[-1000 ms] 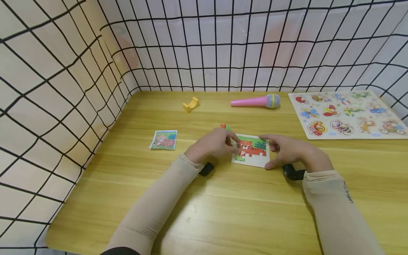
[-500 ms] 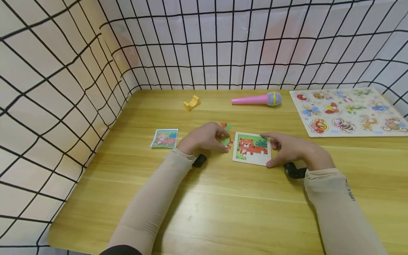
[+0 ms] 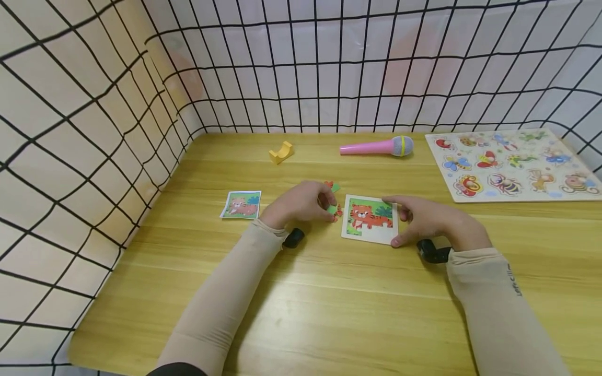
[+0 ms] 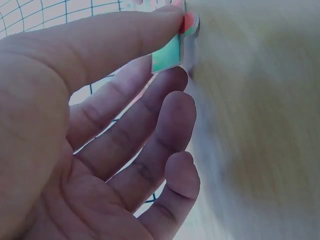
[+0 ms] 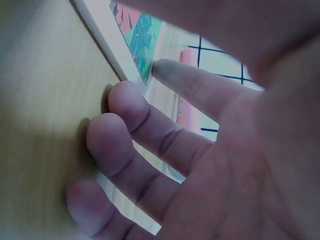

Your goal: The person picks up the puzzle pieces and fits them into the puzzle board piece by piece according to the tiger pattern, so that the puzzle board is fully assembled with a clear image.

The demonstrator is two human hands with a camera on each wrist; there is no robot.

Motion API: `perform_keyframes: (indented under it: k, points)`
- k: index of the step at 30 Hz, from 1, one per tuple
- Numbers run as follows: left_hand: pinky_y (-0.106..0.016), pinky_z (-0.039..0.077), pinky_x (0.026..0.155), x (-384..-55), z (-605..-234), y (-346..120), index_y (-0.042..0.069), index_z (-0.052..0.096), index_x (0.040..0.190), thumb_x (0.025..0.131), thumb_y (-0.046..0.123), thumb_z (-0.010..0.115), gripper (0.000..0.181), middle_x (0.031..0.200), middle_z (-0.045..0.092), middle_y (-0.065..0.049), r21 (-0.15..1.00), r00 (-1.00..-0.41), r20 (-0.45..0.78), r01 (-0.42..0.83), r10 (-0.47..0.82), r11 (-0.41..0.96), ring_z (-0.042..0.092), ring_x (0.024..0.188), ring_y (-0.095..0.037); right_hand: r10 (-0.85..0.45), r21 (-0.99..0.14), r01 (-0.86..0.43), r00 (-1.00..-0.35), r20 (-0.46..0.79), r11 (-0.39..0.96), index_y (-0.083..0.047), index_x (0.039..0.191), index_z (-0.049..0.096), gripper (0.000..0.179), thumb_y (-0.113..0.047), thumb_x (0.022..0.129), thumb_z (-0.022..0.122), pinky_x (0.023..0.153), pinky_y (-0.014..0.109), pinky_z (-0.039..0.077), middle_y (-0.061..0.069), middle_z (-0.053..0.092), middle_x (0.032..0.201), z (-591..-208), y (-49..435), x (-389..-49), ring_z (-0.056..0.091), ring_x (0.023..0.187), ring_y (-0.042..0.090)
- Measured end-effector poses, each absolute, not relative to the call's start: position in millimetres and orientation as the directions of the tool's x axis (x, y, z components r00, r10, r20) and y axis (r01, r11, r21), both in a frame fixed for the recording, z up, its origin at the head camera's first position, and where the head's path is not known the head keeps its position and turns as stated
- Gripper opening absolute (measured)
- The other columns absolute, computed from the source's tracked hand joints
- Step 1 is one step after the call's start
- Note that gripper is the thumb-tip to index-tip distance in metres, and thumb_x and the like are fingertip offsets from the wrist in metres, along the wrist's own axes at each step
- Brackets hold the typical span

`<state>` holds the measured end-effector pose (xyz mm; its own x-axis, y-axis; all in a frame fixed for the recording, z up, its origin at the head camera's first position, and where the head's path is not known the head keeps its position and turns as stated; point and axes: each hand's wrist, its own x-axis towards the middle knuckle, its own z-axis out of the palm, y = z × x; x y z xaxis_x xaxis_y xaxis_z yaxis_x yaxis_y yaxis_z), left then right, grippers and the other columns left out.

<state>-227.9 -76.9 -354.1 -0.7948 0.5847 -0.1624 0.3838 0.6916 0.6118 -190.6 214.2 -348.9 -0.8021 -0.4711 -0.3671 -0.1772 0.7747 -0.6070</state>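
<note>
A square tiger jigsaw puzzle board (image 3: 376,236) lies on the table, its lower part showing bare white. My right hand (image 3: 430,222) holds the board's right side, thumb at the near corner and index finger at the far one. Left of the board, my left hand (image 3: 303,203) pinches a green-and-orange puzzle piece (image 3: 333,210) with thumb and index finger. In the left wrist view that piece (image 4: 167,56) is partly hidden behind the thumb, and the other fingers curve loosely. Another puzzle piece (image 3: 335,187) lies just beyond the left fingers.
A small tiger picture card (image 3: 242,204) lies to the left. Toward the back are a yellow curved block (image 3: 281,152) and a pink toy microphone (image 3: 369,148). An insect-picture board (image 3: 517,167) occupies the back right. Black netting (image 3: 317,67) rises along the table's back and sides.
My left hand has moved left off the puzzle board to the loose pieces and now has its fingers on one. The right hand stays at the board's right side.
</note>
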Motion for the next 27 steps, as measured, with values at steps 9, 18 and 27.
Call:
perform_keyframes:
  k: [9, 18, 27]
  points:
    - [-0.027, 0.044, 0.069, -227.7, -354.1, -76.5, 0.019, 0.070, 0.126, 0.095, 0.019, 0.072, 0.031, 0.098, 0.064, -0.004, 0.611, -0.756, -0.201, 0.401, 0.623, 0.683, 0.054, 0.082, -0.017, -0.465, -0.609, -0.165, -0.802, -0.375, 0.776, 0.001, 0.154, 0.030, 0.106, -0.031, 0.073, 0.092, 0.073, 0.037, 0.037, 0.012, 0.044, 0.097, -347.8, 213.9, -190.1, 0.043, 0.088, 0.026]
    - [-0.028, 0.044, 0.066, -226.3, -349.6, -71.9, 0.016, 0.065, 0.113, 0.093, 0.017, 0.074, 0.021, 0.091, 0.067, -0.003, 0.719, -0.759, -0.154, 0.352, 0.633, 0.599, 0.056, 0.075, -0.015, -0.467, -0.608, -0.167, -0.801, -0.375, 0.776, 0.001, 0.154, 0.030, 0.106, -0.031, 0.074, 0.092, 0.073, 0.037, 0.037, 0.012, 0.043, 0.096, -347.0, 214.4, -189.9, 0.043, 0.087, 0.026]
    - [-0.025, 0.042, 0.062, -219.7, -355.9, -56.2, 0.016, 0.074, 0.111, 0.090, 0.015, 0.078, 0.022, 0.080, 0.067, -0.001, 0.732, -0.725, -0.148, 0.377, 0.672, 0.568, 0.052, 0.067, -0.012, -0.471, -0.609, -0.170, -0.797, -0.378, 0.775, 0.001, 0.154, 0.031, 0.105, -0.031, 0.074, 0.092, 0.072, 0.037, 0.037, 0.012, 0.043, 0.096, -347.1, 214.4, -190.7, 0.042, 0.086, 0.025]
